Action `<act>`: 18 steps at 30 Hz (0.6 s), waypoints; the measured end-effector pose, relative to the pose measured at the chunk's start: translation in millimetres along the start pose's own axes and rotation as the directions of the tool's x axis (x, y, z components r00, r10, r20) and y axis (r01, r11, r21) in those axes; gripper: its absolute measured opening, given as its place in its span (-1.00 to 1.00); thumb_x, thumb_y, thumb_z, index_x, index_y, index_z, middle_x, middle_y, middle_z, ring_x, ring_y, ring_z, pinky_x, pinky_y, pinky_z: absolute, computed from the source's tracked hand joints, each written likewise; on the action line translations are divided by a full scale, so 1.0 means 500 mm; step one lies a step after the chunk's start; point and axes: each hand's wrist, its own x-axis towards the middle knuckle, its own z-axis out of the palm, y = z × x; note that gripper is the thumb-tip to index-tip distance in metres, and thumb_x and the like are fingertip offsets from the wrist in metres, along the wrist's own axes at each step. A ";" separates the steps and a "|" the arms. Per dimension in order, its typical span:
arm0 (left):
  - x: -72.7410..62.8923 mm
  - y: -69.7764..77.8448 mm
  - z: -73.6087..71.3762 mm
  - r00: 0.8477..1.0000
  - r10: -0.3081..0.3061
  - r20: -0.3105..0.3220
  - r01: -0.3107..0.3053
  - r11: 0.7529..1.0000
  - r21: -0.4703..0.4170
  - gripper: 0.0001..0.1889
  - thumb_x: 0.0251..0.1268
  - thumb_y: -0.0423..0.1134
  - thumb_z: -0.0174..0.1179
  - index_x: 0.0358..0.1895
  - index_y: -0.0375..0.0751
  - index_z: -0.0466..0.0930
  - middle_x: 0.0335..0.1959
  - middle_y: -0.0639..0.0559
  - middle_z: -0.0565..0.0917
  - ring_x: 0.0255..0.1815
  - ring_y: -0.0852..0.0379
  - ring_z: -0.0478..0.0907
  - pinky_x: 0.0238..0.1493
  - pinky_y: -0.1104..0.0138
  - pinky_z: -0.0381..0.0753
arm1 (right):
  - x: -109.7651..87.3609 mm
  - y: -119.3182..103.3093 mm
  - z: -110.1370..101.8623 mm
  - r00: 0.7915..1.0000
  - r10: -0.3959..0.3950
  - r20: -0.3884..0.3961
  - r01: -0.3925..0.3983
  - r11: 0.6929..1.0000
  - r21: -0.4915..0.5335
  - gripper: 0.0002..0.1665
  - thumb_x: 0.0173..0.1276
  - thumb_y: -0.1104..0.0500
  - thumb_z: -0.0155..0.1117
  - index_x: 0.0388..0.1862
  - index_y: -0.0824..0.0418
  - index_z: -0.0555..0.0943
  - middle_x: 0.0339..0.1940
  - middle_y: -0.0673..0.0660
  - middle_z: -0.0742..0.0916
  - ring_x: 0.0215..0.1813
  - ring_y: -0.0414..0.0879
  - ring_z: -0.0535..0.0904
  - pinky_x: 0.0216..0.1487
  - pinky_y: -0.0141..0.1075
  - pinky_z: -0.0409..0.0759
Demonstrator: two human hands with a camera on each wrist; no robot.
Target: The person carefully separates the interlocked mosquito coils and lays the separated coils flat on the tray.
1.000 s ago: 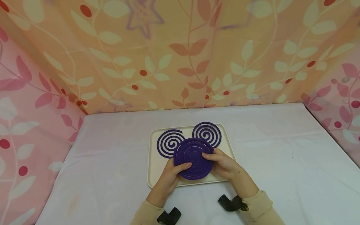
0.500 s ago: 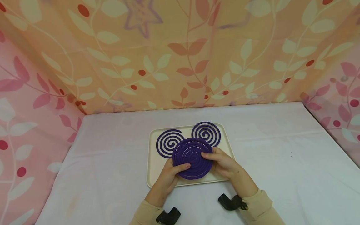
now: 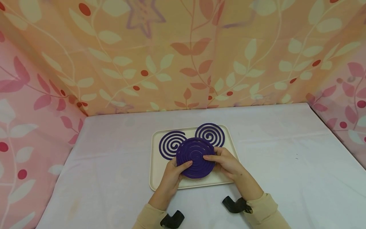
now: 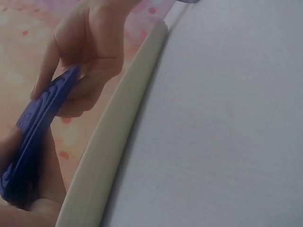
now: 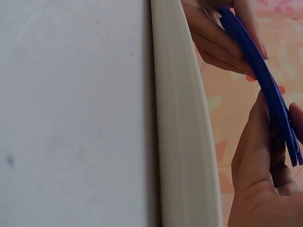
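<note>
Both hands hold a stack of purple mosquito coils (image 3: pixel 195 148), a flat round spiral with tight rings, above the tray. My left hand (image 3: pixel 170 175) grips its left edge, thumb lying on the front face and fingers behind. On the opposite edge my right hand (image 3: pixel 230 164) pinches it in the same way. Seen edge-on in the right wrist view, the stack (image 5: pixel 265 82) is slightly bowed and shows two layers at its lower end. Behind it, two single mosquito coils with open gaps lie on the tray, one at left (image 3: pixel 167 144) and one at right (image 3: pixel 211 129).
The cream rectangular tray (image 3: pixel 158 178) stands on a white cloth-covered table (image 3: pixel 114 165). Its raised rim (image 4: pixel 118 123) runs close beside the hands in both wrist views. Patterned curtains (image 3: pixel 183 63) enclose the back and sides.
The held stack has risen slightly and tipped, so it looks a little shorter and the gaps between its rings are less visible. Both hands keep their grip; the coils on the tray stay put.
</note>
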 end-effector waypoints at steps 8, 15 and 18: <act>-0.003 0.003 0.002 0.999 -0.032 0.039 0.033 0.999 -0.020 -0.49 0.16 -0.46 0.20 0.19 -0.56 0.32 -0.06 -0.10 0.63 -0.08 0.15 0.60 0.02 0.33 0.57 | 0.006 0.005 -0.001 0.998 -0.055 -0.020 0.054 0.997 -0.054 -0.76 0.17 0.48 0.17 -0.28 0.21 0.61 -0.35 0.01 0.73 -0.28 -0.21 0.65 -0.26 -0.40 0.65; -0.006 0.004 0.000 0.991 -0.041 0.124 0.048 0.998 -0.051 -0.44 0.18 -0.46 0.15 0.26 -0.50 0.24 0.02 -0.08 0.58 -0.01 0.11 0.57 0.06 0.26 0.55 | 0.003 0.004 -0.004 0.998 -0.010 0.063 0.011 1.000 -0.008 -0.83 0.24 0.43 0.16 -0.30 0.21 0.62 -0.36 0.02 0.74 -0.30 -0.22 0.66 -0.28 -0.41 0.65; -0.008 0.006 -0.001 0.986 -0.035 0.162 0.045 0.997 -0.055 -0.42 0.18 -0.47 0.13 0.28 -0.50 0.20 0.02 -0.06 0.57 0.01 0.11 0.56 0.07 0.27 0.54 | 0.003 0.006 -0.005 0.997 -0.003 0.079 -0.002 0.998 0.060 -0.82 0.29 0.43 0.13 -0.32 0.21 0.62 -0.38 0.04 0.74 -0.33 -0.22 0.67 -0.31 -0.41 0.65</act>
